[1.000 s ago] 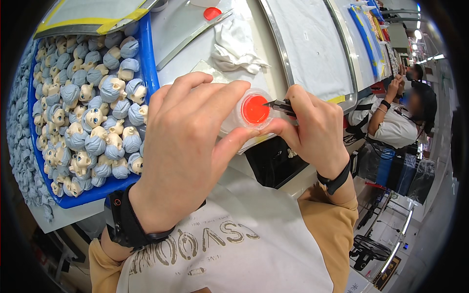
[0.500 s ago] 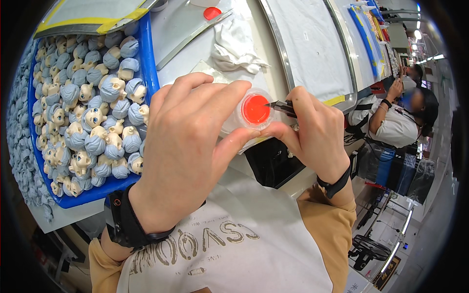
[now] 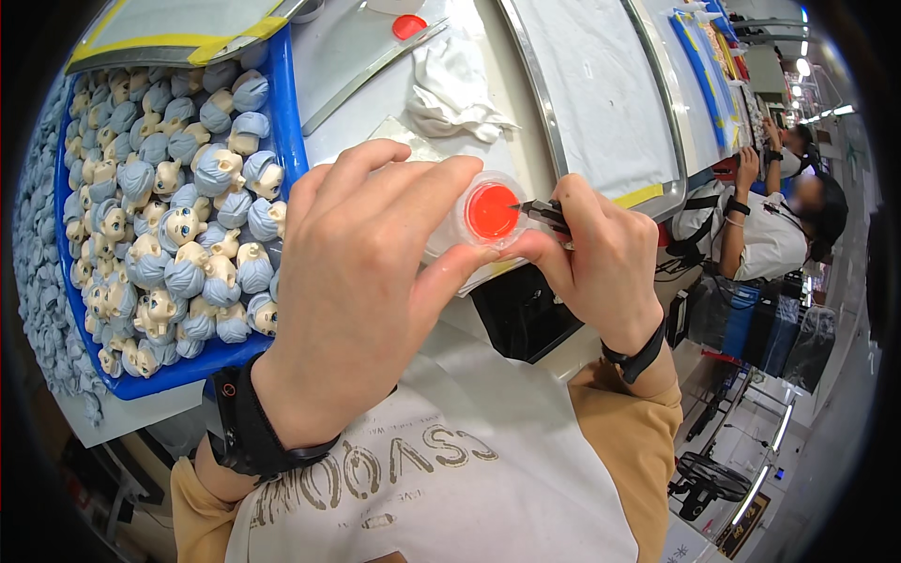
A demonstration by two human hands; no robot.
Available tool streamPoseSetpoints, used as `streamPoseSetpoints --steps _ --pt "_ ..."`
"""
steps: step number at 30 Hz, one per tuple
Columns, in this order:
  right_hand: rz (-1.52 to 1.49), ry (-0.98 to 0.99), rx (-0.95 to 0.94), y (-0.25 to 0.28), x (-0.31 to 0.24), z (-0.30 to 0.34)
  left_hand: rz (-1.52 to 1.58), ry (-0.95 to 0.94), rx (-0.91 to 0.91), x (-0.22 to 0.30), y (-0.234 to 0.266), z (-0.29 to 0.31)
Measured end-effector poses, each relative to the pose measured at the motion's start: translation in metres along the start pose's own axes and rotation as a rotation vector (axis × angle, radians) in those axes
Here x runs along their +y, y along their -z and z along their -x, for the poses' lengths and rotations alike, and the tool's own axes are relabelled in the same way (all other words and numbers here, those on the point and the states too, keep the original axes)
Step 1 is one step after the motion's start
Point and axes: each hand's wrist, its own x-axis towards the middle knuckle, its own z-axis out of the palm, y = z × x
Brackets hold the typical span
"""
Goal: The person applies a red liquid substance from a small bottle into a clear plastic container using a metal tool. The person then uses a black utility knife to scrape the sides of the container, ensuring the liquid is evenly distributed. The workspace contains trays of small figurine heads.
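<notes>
My left hand [image 3: 352, 263] is closed round a small round translucent cup [image 3: 464, 229], fingers along its far left side and thumb at its near edge. A bright red, smooth round surface [image 3: 490, 214] fills the cup's mouth; whether it is paint or a solid lid I cannot tell. In my right hand [image 3: 605, 263] is a black utility knife [image 3: 546, 215], its pointed blade tip at the red surface's right edge. My right thumb presses beside my left thumb at the cup's near rim.
At left, a blue tray [image 3: 293, 141] holds many doll heads [image 3: 181, 225] with blue-grey hair; more lie beyond it. A white cloth [image 3: 455, 89], a red disc [image 3: 408, 26] and a metal-edged frame [image 3: 601, 84] lie ahead. A co-worker [image 3: 774, 230] sits at right.
The knife handle has tilted slightly toward me as my right hand shifted a little. My left hand and the cup stay almost still. The co-worker's arms have moved.
</notes>
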Motion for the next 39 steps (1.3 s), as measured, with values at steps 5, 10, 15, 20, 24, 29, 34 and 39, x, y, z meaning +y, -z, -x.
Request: streamPoseSetpoints --steps 5,10,15,20,24,29,34,39 --pt "-0.012 -0.019 0.009 -0.002 0.000 0.001 -0.011 0.001 -0.004 0.000 0.000 0.000" --pt "-0.012 -0.026 0.010 -0.001 -0.001 0.002 -0.013 0.002 -0.004 -0.001 0.000 0.000" --pt "0.002 -0.022 0.076 -0.005 0.000 0.004 -0.013 0.001 -0.012 0.000 0.000 0.000" --pt "0.010 -0.001 0.091 -0.003 0.003 0.003 0.037 -0.017 -0.011 0.000 0.000 0.000" --pt "-0.038 -0.023 0.077 -0.001 0.003 0.001 0.116 0.039 -0.002 0.002 0.001 -0.001" --pt "-0.067 -0.010 0.025 0.002 0.002 -0.001 0.136 -0.011 0.012 -0.001 0.001 0.001" --pt "-0.016 0.021 0.031 0.003 0.006 -0.004 0.108 0.004 0.014 -0.001 0.002 -0.003" --pt "-0.012 0.047 0.013 0.006 0.008 -0.007 0.088 0.053 0.026 0.001 0.002 -0.004"
